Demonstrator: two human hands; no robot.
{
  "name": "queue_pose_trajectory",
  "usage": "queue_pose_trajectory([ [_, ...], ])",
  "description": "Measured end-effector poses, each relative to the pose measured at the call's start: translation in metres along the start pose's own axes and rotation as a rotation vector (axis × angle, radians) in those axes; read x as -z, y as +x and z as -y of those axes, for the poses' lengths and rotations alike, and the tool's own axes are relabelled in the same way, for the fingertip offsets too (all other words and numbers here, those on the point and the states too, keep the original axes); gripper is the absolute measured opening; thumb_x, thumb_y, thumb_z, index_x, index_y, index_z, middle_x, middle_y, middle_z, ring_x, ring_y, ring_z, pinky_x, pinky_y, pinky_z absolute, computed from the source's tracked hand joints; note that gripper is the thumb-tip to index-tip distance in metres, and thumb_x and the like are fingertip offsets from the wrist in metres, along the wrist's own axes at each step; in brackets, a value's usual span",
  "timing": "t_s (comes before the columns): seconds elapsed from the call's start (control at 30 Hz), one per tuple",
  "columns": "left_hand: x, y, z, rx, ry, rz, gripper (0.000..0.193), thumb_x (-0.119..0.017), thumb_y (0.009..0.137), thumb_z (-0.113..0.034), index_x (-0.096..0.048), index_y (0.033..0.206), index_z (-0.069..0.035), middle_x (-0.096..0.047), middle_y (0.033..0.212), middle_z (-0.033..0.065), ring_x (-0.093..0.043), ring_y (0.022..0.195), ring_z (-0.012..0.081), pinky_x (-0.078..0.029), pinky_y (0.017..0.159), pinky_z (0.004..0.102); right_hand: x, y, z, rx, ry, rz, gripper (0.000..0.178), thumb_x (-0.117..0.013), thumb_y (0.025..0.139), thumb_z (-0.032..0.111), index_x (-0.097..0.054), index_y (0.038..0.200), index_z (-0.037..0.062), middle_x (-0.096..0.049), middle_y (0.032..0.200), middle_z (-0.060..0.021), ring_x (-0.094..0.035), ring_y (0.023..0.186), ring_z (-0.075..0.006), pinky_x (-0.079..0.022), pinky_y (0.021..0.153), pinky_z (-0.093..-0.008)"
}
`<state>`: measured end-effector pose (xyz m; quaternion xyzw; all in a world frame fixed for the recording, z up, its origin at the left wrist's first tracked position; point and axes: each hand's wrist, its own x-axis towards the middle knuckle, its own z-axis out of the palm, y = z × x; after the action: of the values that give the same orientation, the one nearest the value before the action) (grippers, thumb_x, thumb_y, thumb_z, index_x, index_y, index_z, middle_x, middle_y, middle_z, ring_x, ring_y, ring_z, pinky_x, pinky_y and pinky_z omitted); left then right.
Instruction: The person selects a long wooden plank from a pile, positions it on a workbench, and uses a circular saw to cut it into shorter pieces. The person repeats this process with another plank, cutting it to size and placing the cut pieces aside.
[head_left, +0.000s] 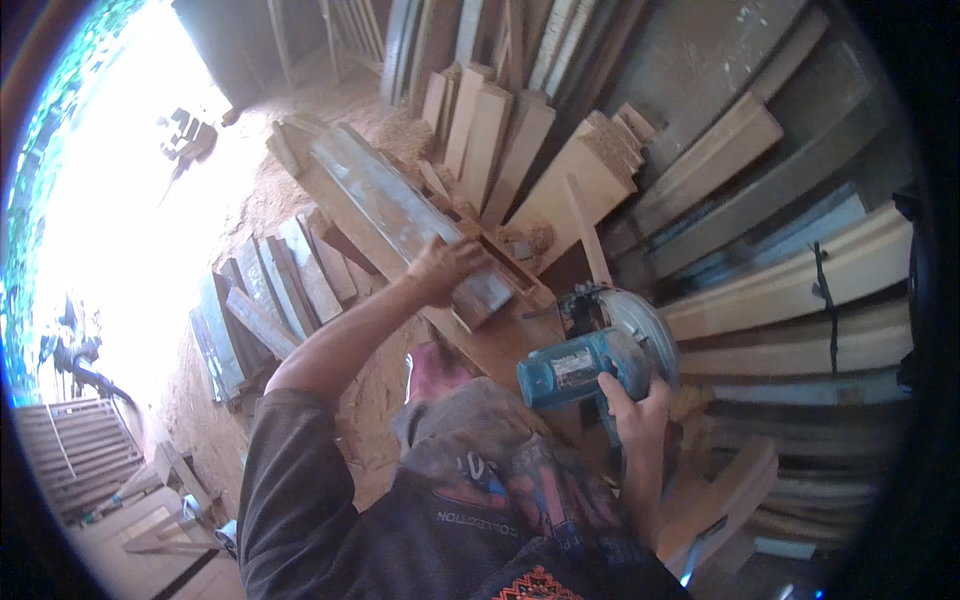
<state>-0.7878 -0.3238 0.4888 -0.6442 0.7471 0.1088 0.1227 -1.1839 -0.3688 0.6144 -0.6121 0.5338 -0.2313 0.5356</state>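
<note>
The fingers of the left hand [443, 268] are curled down over the near end of a grey, weathered plank [400, 215], pressing on it; the fingers of the right hand [632, 405] are closed around the handle of a blue circular saw [590, 360], which hangs just beside the plank's near end, apart from the wood. The plank lies flat on a wider pale board [500, 335], its long axis running from the hand up and to the left, away from the person. The saw's round metal blade guard [645, 325] faces right, its blue motor body pointing left. Behind the plank's far end, rough-sawn pale planks [490, 130] lean upright, crowding it. To the right lie long stacked boards [790, 290]; to the left, short grey offcuts [270, 295] rest on sawdust-covered ground [290, 190].
</note>
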Motion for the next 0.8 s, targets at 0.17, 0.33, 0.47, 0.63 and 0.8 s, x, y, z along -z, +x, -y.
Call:
queue_pose_trajectory([
  [0.17, 0.012, 0.005, 0.008, 0.017, -0.132, 0.01, 0.111, -0.095, 0.067, -0.027, -0.044, 0.165, -0.025, -0.047, 0.166, 0.0041, -0.037, 0.16, 0.0245, -0.042, 0.113, 0.0555, -0.004, -0.003, 0.012, 0.118, 0.013, 0.078, 0.034, -0.084, 0.095, 0.016, -0.074, 0.12, -0.003, -0.078, 0.111, -0.0108, -0.073, 0.102, -0.0219, -0.056, 0.094, -0.0371],
  [0.33, 0.007, 0.007, 0.003, 0.066, -0.148, -0.033, 0.121, -0.098, 0.061, -0.026, -0.039, 0.166, -0.013, -0.045, 0.171, 0.0064, -0.038, 0.16, 0.0262, -0.041, 0.114, 0.0565, -0.014, 0.002, 0.024, 0.1, -0.038, 0.17, 0.033, -0.084, 0.093, 0.013, -0.074, 0.121, -0.0032, -0.078, 0.108, -0.009, -0.071, 0.1, -0.0177, -0.056, 0.092, -0.0346],
  [0.47, 0.005, 0.012, 0.005, 0.061, -0.209, -0.072, 0.117, -0.094, 0.065, -0.022, -0.038, 0.167, -0.01, -0.046, 0.169, 0.0091, -0.037, 0.161, 0.027, -0.038, 0.118, 0.0553, -0.024, 0.007, 0.031, 0.1, -0.113, 0.248, 0.031, -0.085, 0.092, 0.012, -0.076, 0.118, -0.0033, -0.079, 0.105, -0.0094, -0.071, 0.099, -0.0155, -0.056, 0.091, -0.0335],
  [0.63, -0.002, 0.004, 0.002, 0.144, -0.384, -0.217, 0.105, -0.088, 0.072, -0.015, -0.039, 0.164, -0.004, -0.048, 0.165, 0.0183, -0.035, 0.162, 0.0316, -0.039, 0.119, 0.0538, -0.035, 0.018, 0.038, 0.183, -0.212, 0.323, 0.035, -0.087, 0.091, 0.022, -0.076, 0.116, -0.0003, -0.081, 0.099, -0.0189, -0.08, 0.092, -0.0277, -0.06, 0.086, -0.0397],
  [0.8, -0.021, -0.036, -0.033, 0.47, -0.533, -0.488, 0.076, -0.084, 0.08, -0.014, -0.049, 0.146, -0.001, -0.055, 0.151, 0.0225, -0.052, 0.144, 0.0383, -0.046, 0.114, 0.0546, -0.038, 0.033, 0.038, 0.172, -0.289, 0.421, 0.039, -0.088, 0.09, 0.03, -0.076, 0.115, 0.0027, -0.08, 0.093, -0.0215, -0.081, 0.088, -0.0349, -0.061, 0.081, -0.0428],
])
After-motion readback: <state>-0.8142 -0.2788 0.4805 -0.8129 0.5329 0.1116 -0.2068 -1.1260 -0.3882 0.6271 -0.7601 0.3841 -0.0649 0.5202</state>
